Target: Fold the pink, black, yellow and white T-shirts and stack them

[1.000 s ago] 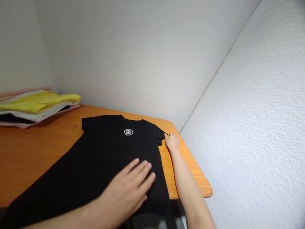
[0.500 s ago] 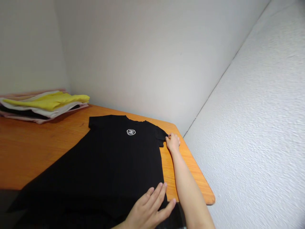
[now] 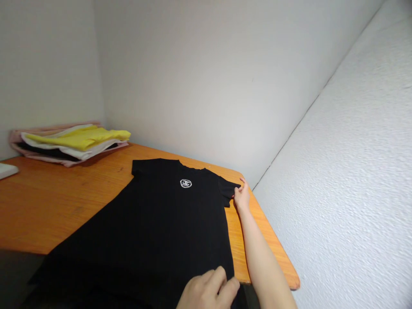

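A black short-sleeved T-shirt (image 3: 174, 223) with a white round chest emblem lies front side up on the wooden table, its lower part hanging over the near edge. At the far right, my right hand (image 3: 242, 195) pinches the hem of the right-side sleeve between thumb and finger, other fingers extended. My left hand (image 3: 209, 289) rests at the shirt's lower right side, near the table edge. Its fingers are curled onto the cloth there; the fingertips are hidden.
A stack of folded clothes (image 3: 77, 141), yellow on top, sits at the back left of the orange-brown table (image 3: 80, 201). A white object (image 3: 7, 170) shows at the left edge. Walls stand behind and to the right (image 3: 347, 184).
My left hand's fingers have gone from stretched flat to curled on the shirt's side. My right hand still holds the sleeve, which is spread further outward. The view has shifted slightly left.
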`<act>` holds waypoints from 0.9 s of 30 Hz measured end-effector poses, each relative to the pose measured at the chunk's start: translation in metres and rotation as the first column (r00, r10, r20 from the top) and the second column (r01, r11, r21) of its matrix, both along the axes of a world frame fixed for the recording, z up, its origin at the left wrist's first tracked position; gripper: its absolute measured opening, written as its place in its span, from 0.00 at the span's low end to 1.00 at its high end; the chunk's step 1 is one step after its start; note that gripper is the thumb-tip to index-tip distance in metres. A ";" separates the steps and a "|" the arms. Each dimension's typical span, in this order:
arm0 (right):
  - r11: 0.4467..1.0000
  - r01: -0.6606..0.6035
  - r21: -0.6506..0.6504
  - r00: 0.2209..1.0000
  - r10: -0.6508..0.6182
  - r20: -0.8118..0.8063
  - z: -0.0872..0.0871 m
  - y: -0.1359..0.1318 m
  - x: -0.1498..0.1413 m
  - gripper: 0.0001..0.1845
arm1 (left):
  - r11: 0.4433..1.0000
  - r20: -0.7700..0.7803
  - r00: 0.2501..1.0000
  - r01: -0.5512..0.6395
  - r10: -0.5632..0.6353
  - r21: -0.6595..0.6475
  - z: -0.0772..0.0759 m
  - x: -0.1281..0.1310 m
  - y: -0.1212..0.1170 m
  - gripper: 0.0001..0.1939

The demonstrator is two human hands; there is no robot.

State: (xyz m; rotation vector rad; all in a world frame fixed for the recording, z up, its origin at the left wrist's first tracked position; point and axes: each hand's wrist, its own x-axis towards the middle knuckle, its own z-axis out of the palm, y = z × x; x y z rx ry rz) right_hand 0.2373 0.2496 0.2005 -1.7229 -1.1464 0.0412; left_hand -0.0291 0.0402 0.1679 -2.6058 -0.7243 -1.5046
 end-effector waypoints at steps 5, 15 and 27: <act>0.999 -0.006 -0.047 1.000 0.005 -0.015 0.009 -0.006 -0.008 0.26 | 0.893 -0.002 0.986 0.153 -0.169 -0.424 0.005 -0.016 0.007 0.12; 0.993 -0.110 -0.045 0.983 0.115 0.143 0.096 0.045 -0.082 0.22 | 0.454 0.501 0.843 0.530 -0.193 -0.717 0.055 -0.111 0.031 0.08; 0.852 -0.403 -0.334 0.821 0.498 0.281 0.080 0.171 -0.348 0.14 | 0.467 0.375 0.860 0.189 0.345 -0.864 0.021 -0.271 0.028 0.15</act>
